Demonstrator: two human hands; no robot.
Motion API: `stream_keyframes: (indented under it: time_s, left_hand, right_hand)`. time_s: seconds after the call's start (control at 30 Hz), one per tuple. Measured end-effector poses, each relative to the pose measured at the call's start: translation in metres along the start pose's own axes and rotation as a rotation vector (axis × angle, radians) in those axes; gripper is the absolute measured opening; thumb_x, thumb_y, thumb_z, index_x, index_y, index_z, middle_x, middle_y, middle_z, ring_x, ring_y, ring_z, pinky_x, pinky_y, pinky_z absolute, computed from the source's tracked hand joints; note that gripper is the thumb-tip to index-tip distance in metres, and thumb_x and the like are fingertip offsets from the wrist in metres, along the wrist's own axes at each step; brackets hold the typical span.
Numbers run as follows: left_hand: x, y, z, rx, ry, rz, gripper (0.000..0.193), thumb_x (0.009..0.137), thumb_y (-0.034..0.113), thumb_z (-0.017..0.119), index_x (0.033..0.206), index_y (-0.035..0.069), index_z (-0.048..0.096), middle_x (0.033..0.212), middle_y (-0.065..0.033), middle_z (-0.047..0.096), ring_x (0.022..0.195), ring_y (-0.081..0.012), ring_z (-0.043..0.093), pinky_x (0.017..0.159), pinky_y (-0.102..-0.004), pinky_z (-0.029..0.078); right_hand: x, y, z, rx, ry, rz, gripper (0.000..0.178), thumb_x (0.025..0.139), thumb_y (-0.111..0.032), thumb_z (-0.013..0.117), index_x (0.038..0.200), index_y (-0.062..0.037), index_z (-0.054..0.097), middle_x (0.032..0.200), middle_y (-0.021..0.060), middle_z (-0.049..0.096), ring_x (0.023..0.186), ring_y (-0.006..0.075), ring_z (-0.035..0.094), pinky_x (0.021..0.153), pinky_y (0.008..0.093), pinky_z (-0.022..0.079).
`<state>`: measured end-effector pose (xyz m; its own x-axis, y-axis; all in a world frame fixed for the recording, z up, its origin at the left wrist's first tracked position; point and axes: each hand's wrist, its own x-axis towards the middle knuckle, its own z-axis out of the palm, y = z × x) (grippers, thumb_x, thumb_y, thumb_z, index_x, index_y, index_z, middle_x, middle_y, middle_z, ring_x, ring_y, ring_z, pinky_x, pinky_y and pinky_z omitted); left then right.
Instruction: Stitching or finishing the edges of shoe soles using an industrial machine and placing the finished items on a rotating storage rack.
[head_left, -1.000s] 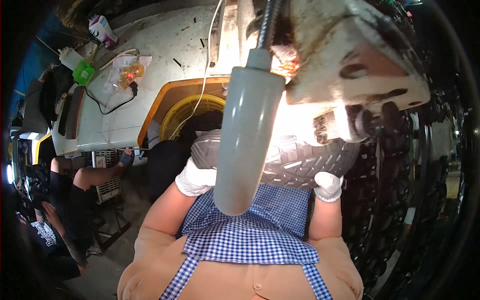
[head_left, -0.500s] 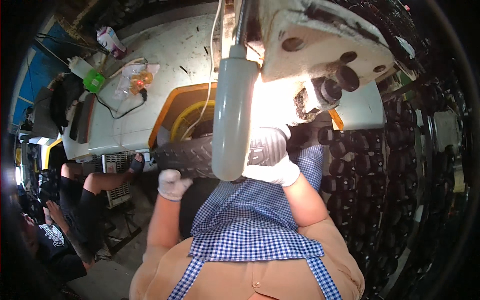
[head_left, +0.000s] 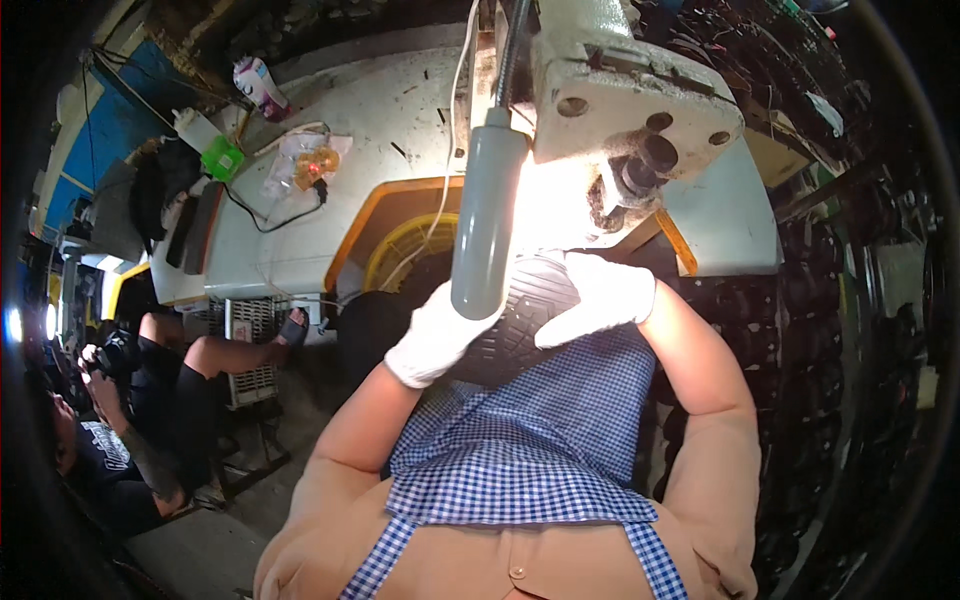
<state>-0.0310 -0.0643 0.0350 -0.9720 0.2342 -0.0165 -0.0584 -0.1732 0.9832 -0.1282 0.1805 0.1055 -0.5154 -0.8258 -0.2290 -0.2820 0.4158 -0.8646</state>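
Observation:
A black shoe sole (head_left: 535,305) with a ridged tread is in front of me, under the sewing-type machine's head (head_left: 625,110). My left hand (head_left: 440,335), in a white glove, grips its left side; the grey lamp (head_left: 485,220) covers the fingertips. On the far right side of the sole, my right hand (head_left: 605,298), gloved too, is closed over the edge with the thumb across the tread. Bright glare hides where the sole meets the machine.
Behind lies a pale worktable (head_left: 390,130) with a yellow basket (head_left: 405,250) in its cutout. A green-labelled bottle (head_left: 218,155), a pink-and-white bottle (head_left: 262,88) and a cable (head_left: 265,228) are at the left. Another person (head_left: 150,430) sits at far left; dark racked items stand right.
My left hand has moved right and taken hold of the sole. The sole has turned from lying sideways, and my right hand has shifted up and right along it.

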Motion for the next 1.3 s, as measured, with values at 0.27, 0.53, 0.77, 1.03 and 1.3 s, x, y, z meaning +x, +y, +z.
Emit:
stream_keyframes:
  time_s: [0.27,0.53,0.77,1.03,1.3]
  left_hand:
    - [0.006,-0.005,0.049,0.233,0.404,0.191,0.039,0.096,0.018,0.059,0.128,-0.002,0.062,0.125,-0.0150,0.062,0.118,-0.0253,0.057,0.105,-0.0373,0.044]
    - [0.009,0.028,0.030,0.260,0.213,0.188,0.035,0.099,0.018,0.061,0.129,0.001,0.056,0.121,-0.0137,0.064,0.113,-0.0205,0.063,0.096,-0.0362,0.051]
    - [0.020,0.030,-0.001,0.577,0.127,0.224,0.048,0.088,0.029,0.076,0.126,0.003,0.061,0.117,-0.0154,0.068,0.109,-0.0229,0.066,0.096,-0.0373,0.052]
    - [0.012,0.049,0.015,0.306,0.232,0.203,0.036,0.087,0.020,0.076,0.117,0.003,0.068,0.110,-0.0100,0.071,0.103,-0.0196,0.068,0.095,-0.0356,0.053]
    - [0.002,0.036,0.038,-0.336,0.330,0.159,0.028,0.095,0.007,0.062,0.122,0.000,0.064,0.120,-0.0129,0.070,0.111,-0.0207,0.067,0.100,-0.0348,0.052]
  right_hand:
    - [0.004,0.065,0.139,0.200,1.267,-0.273,0.081,0.093,-0.057,0.064,0.139,0.0073,0.047,0.133,0.0223,0.056,0.122,0.0336,0.056,0.105,0.0441,0.044]
    - [-0.030,0.060,0.118,0.010,1.065,-0.216,0.057,0.086,-0.020,0.077,0.129,0.0097,0.053,0.110,0.0215,0.070,0.090,0.0308,0.072,0.081,0.0379,0.058]
    - [-0.030,0.012,0.024,-0.620,0.440,-0.035,0.049,0.090,-0.016,0.072,0.134,0.0001,0.056,0.125,0.0126,0.067,0.111,0.0229,0.067,0.095,0.0391,0.055]
    - [-0.021,0.005,-0.008,-0.519,0.366,-0.388,0.048,0.095,-0.023,0.066,0.139,-0.0050,0.057,0.132,0.0135,0.065,0.117,0.0265,0.064,0.104,0.0412,0.049]
    - [-0.068,0.111,0.031,1.144,0.659,-0.856,0.049,0.096,-0.024,0.066,0.140,-0.0062,0.056,0.135,0.0136,0.063,0.121,0.0277,0.061,0.107,0.0422,0.047]
